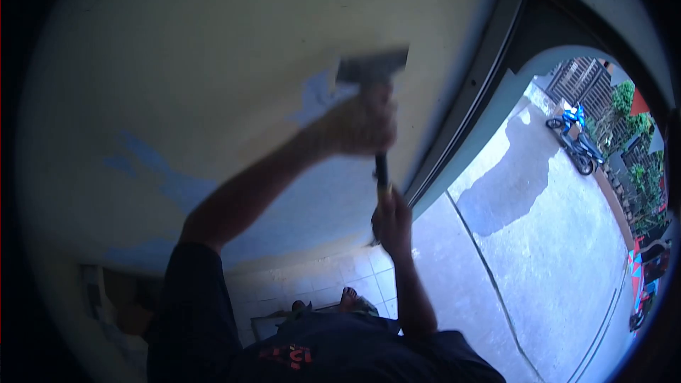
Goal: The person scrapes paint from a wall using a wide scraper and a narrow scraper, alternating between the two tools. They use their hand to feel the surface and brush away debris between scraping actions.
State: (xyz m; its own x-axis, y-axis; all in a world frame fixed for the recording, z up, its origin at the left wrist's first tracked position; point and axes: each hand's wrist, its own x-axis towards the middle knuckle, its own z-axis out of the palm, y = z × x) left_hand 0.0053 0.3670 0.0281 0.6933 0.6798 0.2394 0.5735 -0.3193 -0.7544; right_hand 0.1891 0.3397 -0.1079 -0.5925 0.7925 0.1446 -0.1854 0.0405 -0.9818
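— While the left hand (362,124) is closed round the scraper (372,69) just below its blade, what holds the rest?
— The right hand (392,221), fist tight on the lower end of the same handle. The blade, blurred, sits up against the wall (177,64).
— And the wall?
— Cream paint with blue patches. Below it are pale floor tiles (319,284). Right of the door frame (468,99) lies a concrete yard (553,227) with 1 blue motorbike (571,138).
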